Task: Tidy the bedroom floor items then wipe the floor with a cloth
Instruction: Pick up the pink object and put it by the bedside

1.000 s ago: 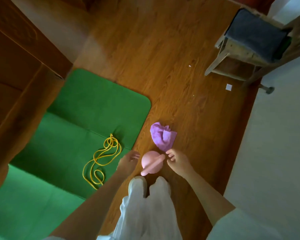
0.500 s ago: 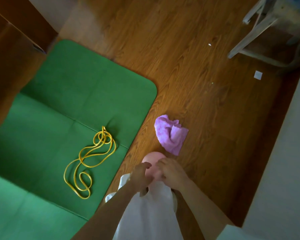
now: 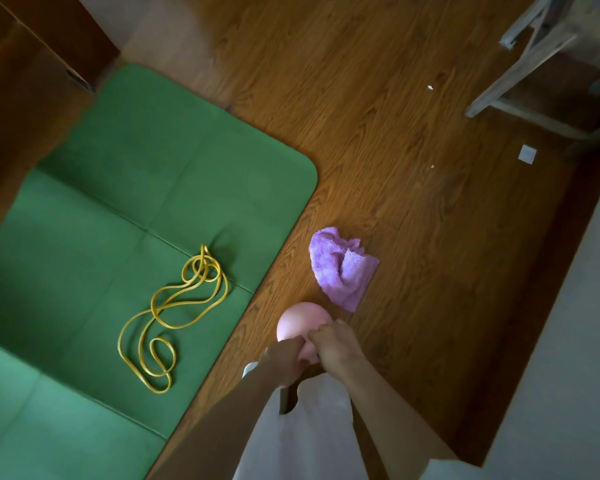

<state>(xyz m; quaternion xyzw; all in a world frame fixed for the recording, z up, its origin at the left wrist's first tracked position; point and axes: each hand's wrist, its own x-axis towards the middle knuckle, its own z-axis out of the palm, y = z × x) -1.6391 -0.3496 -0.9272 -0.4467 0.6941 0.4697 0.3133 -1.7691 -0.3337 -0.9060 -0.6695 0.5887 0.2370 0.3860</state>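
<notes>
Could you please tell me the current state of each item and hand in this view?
Pink kettlebell: on the wood floor, gripped by both hands.
Left hand: fingers curled on the kettlebell.
Right hand: fingers curled on the kettlebell.
Purple cloth: crumpled on the floor, untouched.
Yellow rope: loosely tangled on the mat.
Green mat: unfolded flat, creased.

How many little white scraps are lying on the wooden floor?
3: a square paper scrap near the chair legs, a tiny crumb farther out, and another speck mid-floor. Smaller ones may escape notice.
</notes>
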